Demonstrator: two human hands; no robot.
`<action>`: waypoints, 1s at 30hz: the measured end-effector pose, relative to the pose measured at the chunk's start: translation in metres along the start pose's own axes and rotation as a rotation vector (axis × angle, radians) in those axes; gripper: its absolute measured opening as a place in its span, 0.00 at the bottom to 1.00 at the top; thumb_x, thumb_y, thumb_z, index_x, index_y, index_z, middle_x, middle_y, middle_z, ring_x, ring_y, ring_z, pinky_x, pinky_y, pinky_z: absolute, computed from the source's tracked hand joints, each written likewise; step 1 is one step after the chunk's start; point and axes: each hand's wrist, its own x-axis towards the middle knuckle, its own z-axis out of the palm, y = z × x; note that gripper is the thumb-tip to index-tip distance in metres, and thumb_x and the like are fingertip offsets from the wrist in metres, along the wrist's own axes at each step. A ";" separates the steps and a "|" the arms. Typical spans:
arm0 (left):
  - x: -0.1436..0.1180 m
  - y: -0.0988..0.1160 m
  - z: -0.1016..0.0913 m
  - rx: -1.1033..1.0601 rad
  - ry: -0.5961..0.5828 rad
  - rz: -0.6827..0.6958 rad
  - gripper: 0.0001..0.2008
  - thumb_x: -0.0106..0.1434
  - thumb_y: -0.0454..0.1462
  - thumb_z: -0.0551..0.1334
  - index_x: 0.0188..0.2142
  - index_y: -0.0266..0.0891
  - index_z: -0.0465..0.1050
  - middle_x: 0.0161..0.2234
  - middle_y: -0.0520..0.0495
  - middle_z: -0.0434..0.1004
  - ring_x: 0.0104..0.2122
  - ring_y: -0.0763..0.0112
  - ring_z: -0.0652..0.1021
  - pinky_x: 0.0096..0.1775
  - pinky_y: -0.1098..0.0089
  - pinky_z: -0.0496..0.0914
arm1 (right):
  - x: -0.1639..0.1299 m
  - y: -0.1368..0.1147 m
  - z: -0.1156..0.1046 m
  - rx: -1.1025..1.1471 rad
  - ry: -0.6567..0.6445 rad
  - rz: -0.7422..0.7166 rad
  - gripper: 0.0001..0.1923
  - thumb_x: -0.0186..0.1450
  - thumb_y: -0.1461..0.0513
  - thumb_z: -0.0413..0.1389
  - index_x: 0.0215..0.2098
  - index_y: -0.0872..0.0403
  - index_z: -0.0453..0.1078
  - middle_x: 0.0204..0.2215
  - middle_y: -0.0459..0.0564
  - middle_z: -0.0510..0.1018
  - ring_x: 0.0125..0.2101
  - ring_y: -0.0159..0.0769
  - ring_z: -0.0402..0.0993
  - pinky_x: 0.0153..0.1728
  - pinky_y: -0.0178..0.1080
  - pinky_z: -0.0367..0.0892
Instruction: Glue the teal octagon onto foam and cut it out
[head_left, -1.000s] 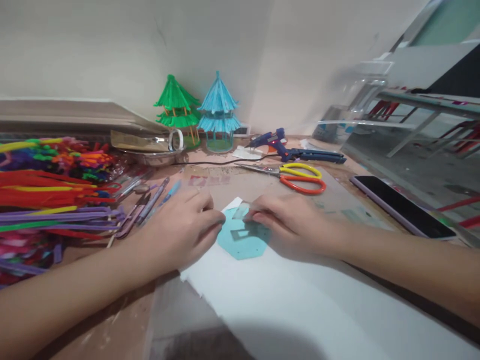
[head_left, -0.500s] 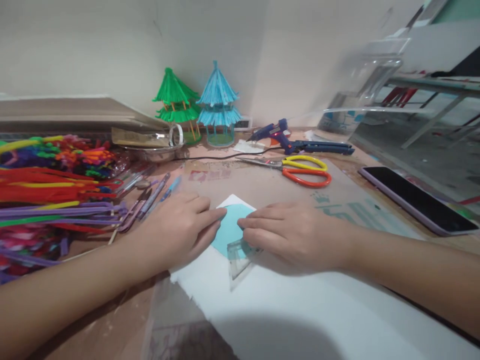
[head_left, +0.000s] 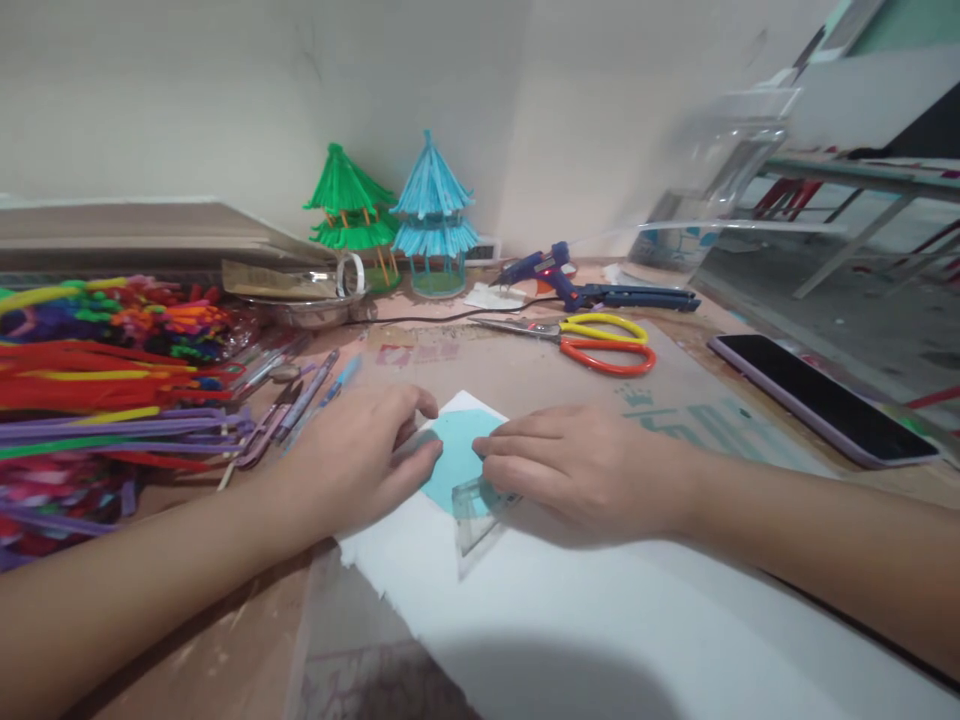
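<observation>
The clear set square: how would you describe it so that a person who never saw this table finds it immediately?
Start at the big white sheet lying across the near table. At its far corner lies a turquoise paper octagon between both hands. The clear set square lies at the octagon's near edge, under the right hand; it alone is a see-through triangle.

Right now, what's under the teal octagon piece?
The teal octagon lies on a white sheet. Both hands, left and right, plus a clear set square, cover its edges; nothing else shows beneath.
</observation>
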 end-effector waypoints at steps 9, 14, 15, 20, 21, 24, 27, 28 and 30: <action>0.000 -0.002 0.002 0.064 0.053 0.137 0.11 0.69 0.37 0.56 0.36 0.36 0.76 0.31 0.45 0.78 0.34 0.60 0.77 0.36 0.63 0.68 | 0.001 0.011 0.007 0.260 0.191 0.360 0.09 0.70 0.67 0.51 0.37 0.53 0.73 0.30 0.50 0.81 0.32 0.34 0.76 0.34 0.35 0.68; 0.001 -0.001 0.003 0.089 0.058 0.188 0.14 0.69 0.37 0.55 0.31 0.35 0.77 0.26 0.46 0.77 0.30 0.61 0.77 0.33 0.63 0.67 | 0.004 0.034 0.008 0.362 0.200 0.644 0.07 0.67 0.65 0.54 0.32 0.54 0.73 0.30 0.49 0.79 0.31 0.35 0.73 0.32 0.36 0.66; 0.001 -0.001 0.004 0.086 0.063 0.195 0.15 0.69 0.37 0.55 0.31 0.35 0.77 0.26 0.46 0.77 0.29 0.61 0.77 0.33 0.63 0.67 | 0.005 0.036 0.007 0.385 0.176 0.688 0.07 0.66 0.65 0.55 0.32 0.54 0.73 0.29 0.48 0.79 0.31 0.35 0.72 0.31 0.35 0.65; -0.001 -0.003 0.006 0.087 0.067 0.201 0.16 0.69 0.37 0.54 0.32 0.36 0.78 0.27 0.46 0.80 0.30 0.61 0.78 0.34 0.62 0.67 | 0.016 0.041 0.004 0.389 0.060 0.694 0.05 0.64 0.66 0.56 0.31 0.53 0.72 0.28 0.47 0.78 0.30 0.35 0.71 0.31 0.36 0.64; -0.002 -0.003 0.007 0.088 0.071 0.200 0.15 0.70 0.37 0.54 0.32 0.36 0.78 0.27 0.46 0.80 0.30 0.61 0.78 0.34 0.62 0.67 | 0.019 0.042 0.005 0.375 0.049 0.652 0.05 0.64 0.66 0.56 0.31 0.53 0.72 0.29 0.47 0.78 0.30 0.35 0.71 0.31 0.36 0.64; -0.003 -0.003 0.007 0.090 0.081 0.200 0.15 0.69 0.36 0.54 0.32 0.37 0.78 0.28 0.46 0.81 0.31 0.61 0.79 0.35 0.63 0.67 | 0.025 0.044 0.013 0.344 0.052 0.511 0.04 0.66 0.65 0.56 0.33 0.54 0.72 0.32 0.49 0.78 0.32 0.35 0.72 0.34 0.36 0.65; -0.003 -0.003 0.007 0.097 0.069 0.194 0.15 0.69 0.37 0.54 0.31 0.37 0.77 0.28 0.46 0.81 0.31 0.61 0.78 0.35 0.63 0.67 | 0.022 0.046 0.022 0.338 0.098 0.445 0.06 0.68 0.64 0.54 0.34 0.55 0.72 0.32 0.50 0.78 0.32 0.35 0.72 0.33 0.36 0.66; -0.003 -0.002 0.006 0.101 0.063 0.191 0.15 0.69 0.36 0.54 0.31 0.37 0.77 0.28 0.46 0.81 0.30 0.61 0.78 0.35 0.63 0.67 | 0.020 0.046 0.025 0.335 0.120 0.441 0.06 0.68 0.65 0.54 0.34 0.55 0.71 0.31 0.50 0.78 0.32 0.35 0.72 0.33 0.36 0.66; -0.002 -0.002 0.006 0.107 0.049 0.190 0.15 0.69 0.36 0.54 0.30 0.37 0.77 0.28 0.46 0.80 0.30 0.62 0.78 0.35 0.63 0.67 | 0.016 0.046 0.027 0.318 0.161 0.445 0.06 0.68 0.66 0.53 0.33 0.55 0.70 0.31 0.49 0.78 0.32 0.34 0.73 0.33 0.36 0.66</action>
